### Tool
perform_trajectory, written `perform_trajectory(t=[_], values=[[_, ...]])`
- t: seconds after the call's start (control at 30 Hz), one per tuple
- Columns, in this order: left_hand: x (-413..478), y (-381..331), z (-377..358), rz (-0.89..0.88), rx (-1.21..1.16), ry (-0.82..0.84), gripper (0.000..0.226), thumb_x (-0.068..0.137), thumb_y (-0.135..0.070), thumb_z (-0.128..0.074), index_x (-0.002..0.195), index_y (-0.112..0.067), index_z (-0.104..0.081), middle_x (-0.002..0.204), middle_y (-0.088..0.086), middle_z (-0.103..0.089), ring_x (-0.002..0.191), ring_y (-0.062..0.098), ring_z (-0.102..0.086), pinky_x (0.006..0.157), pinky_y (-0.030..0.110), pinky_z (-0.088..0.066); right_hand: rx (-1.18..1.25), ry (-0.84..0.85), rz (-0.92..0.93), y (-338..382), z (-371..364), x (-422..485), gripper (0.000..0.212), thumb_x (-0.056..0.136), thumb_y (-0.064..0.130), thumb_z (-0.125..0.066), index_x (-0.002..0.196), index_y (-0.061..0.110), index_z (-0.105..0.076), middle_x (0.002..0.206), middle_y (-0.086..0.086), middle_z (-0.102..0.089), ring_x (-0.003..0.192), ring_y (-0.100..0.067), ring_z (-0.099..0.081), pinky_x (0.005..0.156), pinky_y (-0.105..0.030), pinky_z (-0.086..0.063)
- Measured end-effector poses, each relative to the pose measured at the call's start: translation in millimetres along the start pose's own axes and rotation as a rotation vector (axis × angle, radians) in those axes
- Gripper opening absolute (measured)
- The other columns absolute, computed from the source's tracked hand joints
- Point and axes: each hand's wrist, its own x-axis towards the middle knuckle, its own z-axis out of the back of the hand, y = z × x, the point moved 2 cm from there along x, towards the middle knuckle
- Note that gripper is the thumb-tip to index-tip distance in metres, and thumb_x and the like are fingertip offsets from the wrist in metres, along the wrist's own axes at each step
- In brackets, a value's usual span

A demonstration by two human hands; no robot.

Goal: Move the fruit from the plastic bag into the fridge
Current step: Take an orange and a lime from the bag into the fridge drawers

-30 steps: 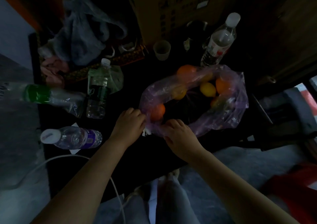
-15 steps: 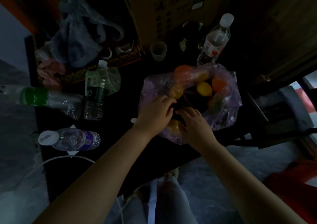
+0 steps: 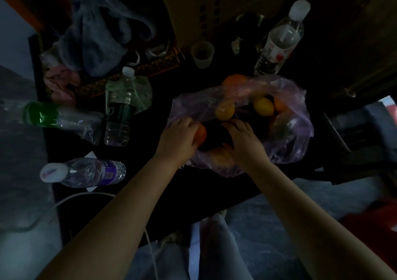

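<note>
Both hands have moved into the plastic bag point(image 3: 296, 133) — left hand point(image 3: 178, 139) fingers now wrap an orange point(image 3: 201, 134), right hand point(image 3: 243, 143) fingers spread, empty — first fruit looks ready to lift.

My bare forearms reach forward and draw in toward each other. My left hand point(image 3: 178, 139) is palm down, its fingers curled round an orange point(image 3: 201, 134). My right hand point(image 3: 243, 143) sits just beside it, not touching, palm down, fingers loosely spread and pointing forward, thumb angled toward the left hand.
</note>
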Motion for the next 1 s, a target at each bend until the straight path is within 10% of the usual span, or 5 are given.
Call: perform_trajectory(t=[1.0], values=[[5.2, -6.1, -13.3, 0.085, -0.032, 0.005, 0.080, 0.070, -0.044, -0.073, 0.136, -0.016, -0.040, 0.132, 0.010, -0.044, 0.119, 0.036, -0.045, 0.091, 0.047, -0.043, 0.096, 0.031, -0.096, -21.1, 2.3, -7.2, 0.069, 0.079, 0.016, -0.069, 0.139, 0.017, -0.035, 0.142, -0.005, -0.038, 0.128, -0.030, -0.036, 0.095, -0.043, -0.041]])
